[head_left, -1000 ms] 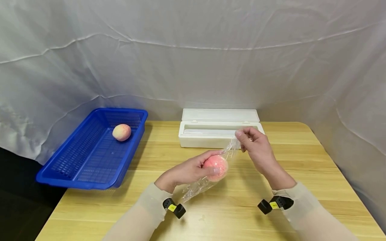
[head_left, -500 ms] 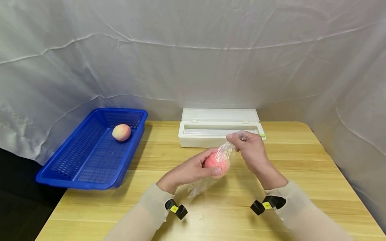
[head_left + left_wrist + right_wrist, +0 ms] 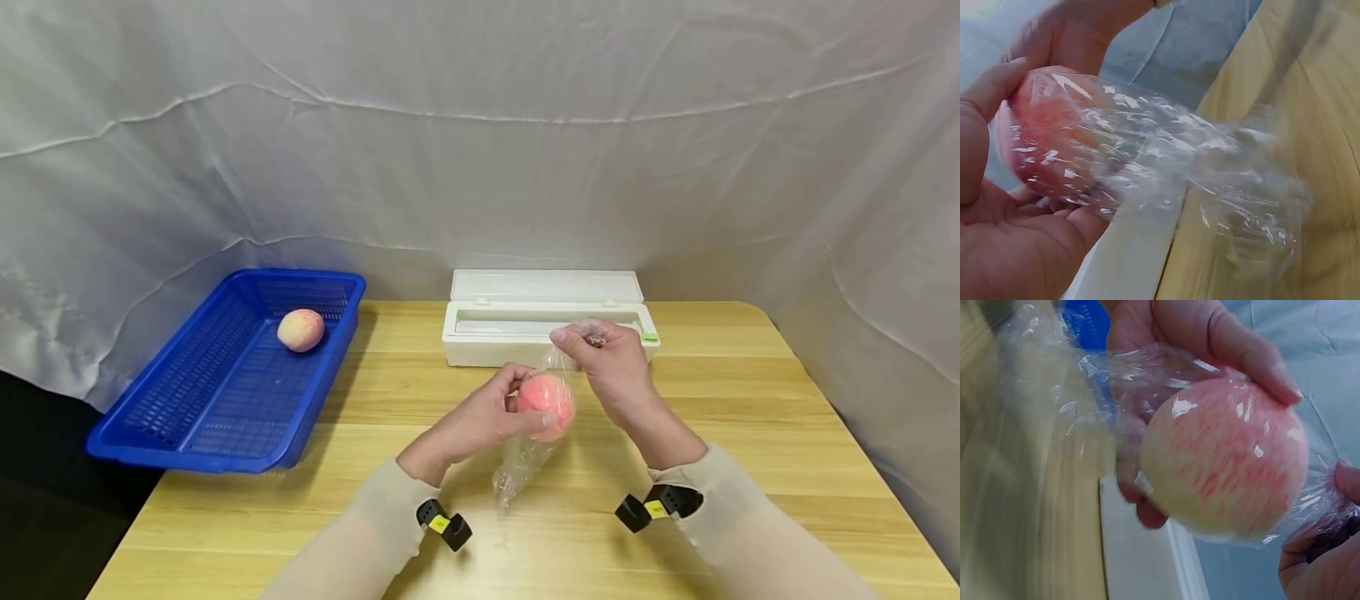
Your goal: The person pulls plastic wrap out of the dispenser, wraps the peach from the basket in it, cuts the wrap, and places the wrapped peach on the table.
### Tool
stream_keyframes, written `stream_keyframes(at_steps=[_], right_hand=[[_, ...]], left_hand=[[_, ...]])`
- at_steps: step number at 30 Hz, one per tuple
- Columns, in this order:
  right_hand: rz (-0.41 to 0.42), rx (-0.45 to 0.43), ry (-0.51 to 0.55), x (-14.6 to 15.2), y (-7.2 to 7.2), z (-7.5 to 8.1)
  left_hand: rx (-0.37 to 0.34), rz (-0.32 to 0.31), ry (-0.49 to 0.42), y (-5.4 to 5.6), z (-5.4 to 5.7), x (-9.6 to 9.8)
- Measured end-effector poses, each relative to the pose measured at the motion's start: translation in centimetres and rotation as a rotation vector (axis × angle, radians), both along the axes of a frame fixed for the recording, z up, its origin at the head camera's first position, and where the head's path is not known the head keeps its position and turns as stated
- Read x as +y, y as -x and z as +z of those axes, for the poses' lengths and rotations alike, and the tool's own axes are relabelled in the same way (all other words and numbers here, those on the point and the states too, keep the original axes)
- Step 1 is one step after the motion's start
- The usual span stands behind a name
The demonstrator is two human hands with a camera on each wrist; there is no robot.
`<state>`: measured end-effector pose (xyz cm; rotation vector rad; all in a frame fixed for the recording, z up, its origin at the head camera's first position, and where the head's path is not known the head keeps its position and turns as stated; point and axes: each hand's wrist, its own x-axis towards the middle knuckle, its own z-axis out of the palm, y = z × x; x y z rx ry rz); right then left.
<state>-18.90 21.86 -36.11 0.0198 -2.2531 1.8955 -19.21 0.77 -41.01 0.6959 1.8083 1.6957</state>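
A pink-and-cream peach is wrapped in clear plastic film, held above the table between both hands. My left hand grips it from the left side, thumb in front and fingers behind. Pinched in my right hand is the gathered upper end of the cling film, drawn tight off the peach. The film's other end hangs loose and crumpled below the fruit. In the right wrist view the peach shows red streaks through the film.
Behind the hands a long white box stands with its lid raised. A blue plastic basket at the left holds a second peach. Grey cloth hangs behind the wooden table.
The right hand has moved left and closer to the peach, bunching the film. The left hand has shifted slightly right with the peach, and the film's loose end now hangs more steeply downward.
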Motion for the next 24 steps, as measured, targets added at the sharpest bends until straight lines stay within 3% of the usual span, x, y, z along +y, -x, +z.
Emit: stream_keyframes(at_steps=[4, 8, 16, 20, 24], right_hand=[[-0.015, 0.029, -0.012, 0.3, 0.0, 0.6], [-0.012, -0.015, -0.017, 0.2, -0.2, 0.7], [0.213, -0.237, 0.053, -0.8, -1.0, -1.0], [0.166, -0.244, 0.101, -1.1, -0.9, -1.5], [0.142, -0.186, 0.079, -1.0, -0.8, -1.8]], left_hand=[[0.023, -0.021, -0.029, 0.1, 0.3, -0.1], [0.039, -0.019, -0.071, 0.2, 0.5, -0.3], [0.014, 0.042, -0.117, 0.1, 0.5, 0.1], [0.033, 0.034, -0.104, -0.1, 0.6, 0.3], [0.089, 0.028, -0.089, -0.1, 0.4, 0.2]])
